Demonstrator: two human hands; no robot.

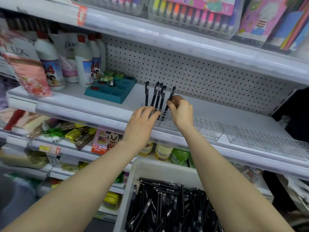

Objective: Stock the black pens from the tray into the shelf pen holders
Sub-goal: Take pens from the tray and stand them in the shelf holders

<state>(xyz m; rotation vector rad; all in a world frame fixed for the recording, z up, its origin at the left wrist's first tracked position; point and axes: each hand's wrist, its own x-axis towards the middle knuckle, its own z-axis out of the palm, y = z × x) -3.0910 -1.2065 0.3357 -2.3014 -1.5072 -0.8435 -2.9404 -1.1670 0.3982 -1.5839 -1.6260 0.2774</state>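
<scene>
Black plastic pen (170,97), likely light, stiff, slightly slick: my right hand (181,112) pinches its mid-barrel, tip at the clear holder (168,122) on the shelf (234,113) beside four standing pens (157,96). My left hand (142,123), fingers straight, steadies the holder.

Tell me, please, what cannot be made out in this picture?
Head view:
Lower ends of the standing pens: hidden behind the left hand.
Tray: cut off by the bottom edge, so its pens cannot be counted.
Print on the pen pinched by the right hand: too small.
</scene>
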